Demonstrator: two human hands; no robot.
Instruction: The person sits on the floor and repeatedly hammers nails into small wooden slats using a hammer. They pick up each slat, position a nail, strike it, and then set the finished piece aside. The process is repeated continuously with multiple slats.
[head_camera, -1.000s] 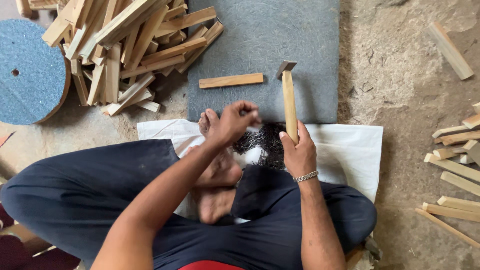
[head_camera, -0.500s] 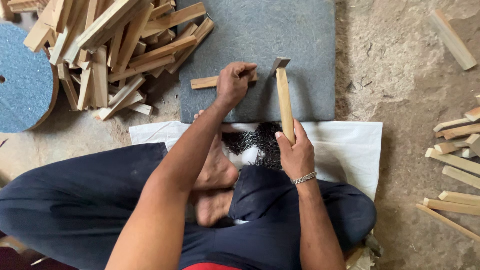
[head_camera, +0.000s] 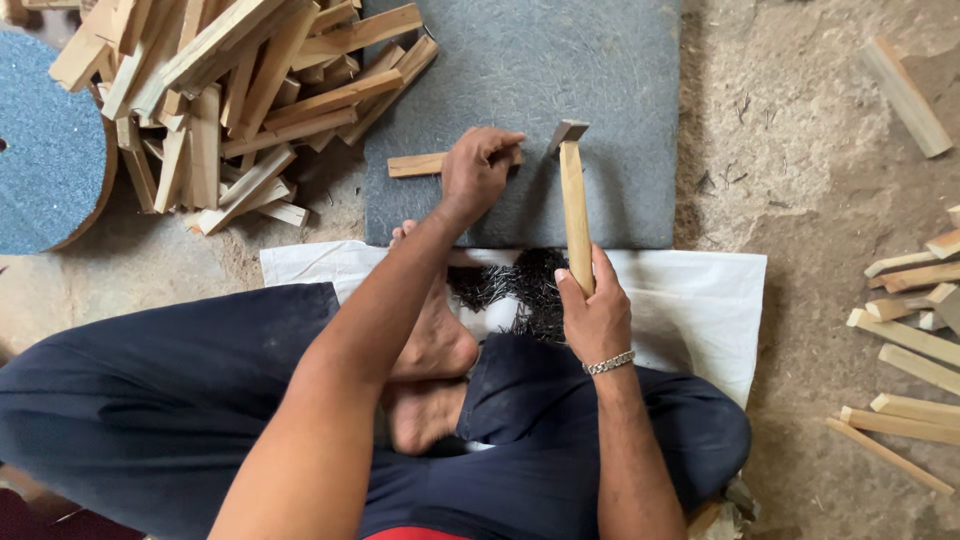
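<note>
Wooden strip (head_camera: 425, 163) pinned on grey mat (head_camera: 620, 80) by pinching left hand (head_camera: 478, 170) — right hand (head_camera: 596, 318) clenched round hammer (head_camera: 574, 205), poised beside it; next likely needs a square, controlled strike.

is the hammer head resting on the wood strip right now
No, the hammer head sits on the grey mat just right of the wood strip, which the left hand presses down.

The hammer (head_camera: 574, 205) has a smooth wood handle and a dull metal head. The stick (head_camera: 420, 164) is pale, bare wood. The grey mat (head_camera: 620, 90) looks fuzzy. The white cloth (head_camera: 690, 300) is soft. The nails (head_camera: 520, 290) are dark metal.
</note>
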